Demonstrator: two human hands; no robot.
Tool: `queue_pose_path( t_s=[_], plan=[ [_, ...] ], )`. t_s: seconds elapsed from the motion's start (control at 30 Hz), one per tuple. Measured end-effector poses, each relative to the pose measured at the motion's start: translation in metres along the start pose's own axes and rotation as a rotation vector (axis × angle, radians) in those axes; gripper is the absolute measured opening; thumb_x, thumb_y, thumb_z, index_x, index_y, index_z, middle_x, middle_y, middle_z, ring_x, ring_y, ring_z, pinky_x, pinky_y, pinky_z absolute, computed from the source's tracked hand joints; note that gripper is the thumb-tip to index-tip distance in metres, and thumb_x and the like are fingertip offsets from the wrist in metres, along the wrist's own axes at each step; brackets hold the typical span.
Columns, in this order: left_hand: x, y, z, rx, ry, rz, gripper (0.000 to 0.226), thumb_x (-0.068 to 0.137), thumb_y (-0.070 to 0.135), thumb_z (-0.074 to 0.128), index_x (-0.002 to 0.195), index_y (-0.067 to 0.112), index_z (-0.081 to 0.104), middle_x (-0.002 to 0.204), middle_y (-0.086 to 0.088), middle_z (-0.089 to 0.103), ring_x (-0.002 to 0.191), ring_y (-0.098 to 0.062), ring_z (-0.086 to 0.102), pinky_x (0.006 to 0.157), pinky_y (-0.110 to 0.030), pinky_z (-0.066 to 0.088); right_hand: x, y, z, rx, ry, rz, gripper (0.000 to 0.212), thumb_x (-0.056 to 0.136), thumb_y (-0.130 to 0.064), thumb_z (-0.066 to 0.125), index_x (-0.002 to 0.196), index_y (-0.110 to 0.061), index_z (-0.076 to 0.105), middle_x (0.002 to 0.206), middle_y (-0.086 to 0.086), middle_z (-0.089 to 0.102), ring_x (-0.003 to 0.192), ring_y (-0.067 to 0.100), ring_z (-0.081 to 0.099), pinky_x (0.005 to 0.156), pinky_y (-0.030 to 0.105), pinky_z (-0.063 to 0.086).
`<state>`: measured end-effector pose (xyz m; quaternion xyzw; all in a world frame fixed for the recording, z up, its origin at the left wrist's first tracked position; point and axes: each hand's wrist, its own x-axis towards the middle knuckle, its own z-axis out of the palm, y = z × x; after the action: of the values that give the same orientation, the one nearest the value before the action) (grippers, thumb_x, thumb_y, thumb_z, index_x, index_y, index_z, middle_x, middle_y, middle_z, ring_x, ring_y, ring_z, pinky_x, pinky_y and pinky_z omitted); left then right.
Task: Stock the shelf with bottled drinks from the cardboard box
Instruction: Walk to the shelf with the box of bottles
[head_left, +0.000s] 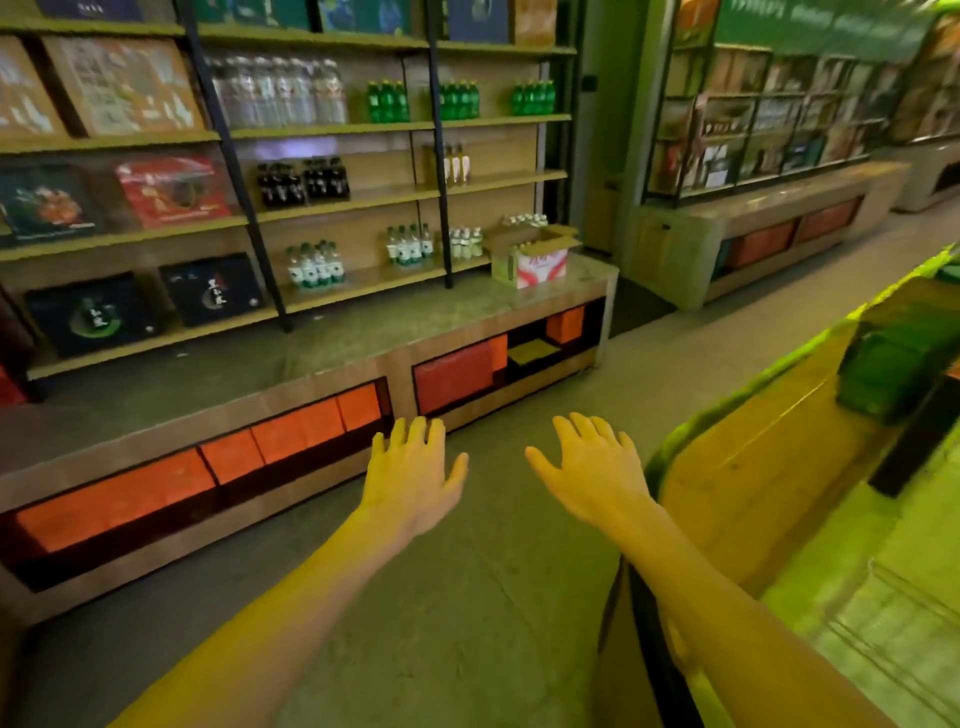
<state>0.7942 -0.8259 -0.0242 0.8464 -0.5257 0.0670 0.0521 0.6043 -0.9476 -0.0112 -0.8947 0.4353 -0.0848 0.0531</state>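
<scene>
**Cardboard box** (535, 257): flaps open, red-and-white print on its side. It stands on the right end of the stone worktop (395, 322).

**Bottles in the box** (524, 220): only the caps and necks show above the flaps. Their number cannot be made out.

**Left grip** (415, 478): fingers straight and spread wide, holding nothing. It is well apart from the box, below and left of it, over the floor.

**Right grip** (592, 467): also spread wide and empty. It is well apart from the box, below and slightly right of it in the view.

**Shelf** (363, 280): its bottom board runs left from the box. Three clusters of clear bottles (465, 241) with green labels stand on it, the nearest just beside the box.

**Hard to make out**: the label text on every bottle and the print on the box are blurred. A black post (445, 249) stands upright between the two clusters nearest the box and hides part of them.
</scene>
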Motion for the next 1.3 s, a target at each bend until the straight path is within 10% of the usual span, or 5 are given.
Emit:
queue_pose_path(
  t_s=[1.3],
  plan=[
    [1.089, 0.133, 0.217, -0.078, -0.03, 0.221, 0.06, 0.098, 0.059, 0.028, 0.136, 0.016, 0.047, 0.138, -0.005, 0.052, 0.129, -0.028, 0.047, 0.104, -0.05, 0.042, 0.985, 0.356, 0.049, -0.013, 0.024, 0.274, 0.065, 0.098, -0.065, 0.032, 0.145, -0.02, 0.043, 0.151, 0.005, 0.044, 0.139, 0.029, 0.04, 0.111, 0.048, 0.035]
  ],
)
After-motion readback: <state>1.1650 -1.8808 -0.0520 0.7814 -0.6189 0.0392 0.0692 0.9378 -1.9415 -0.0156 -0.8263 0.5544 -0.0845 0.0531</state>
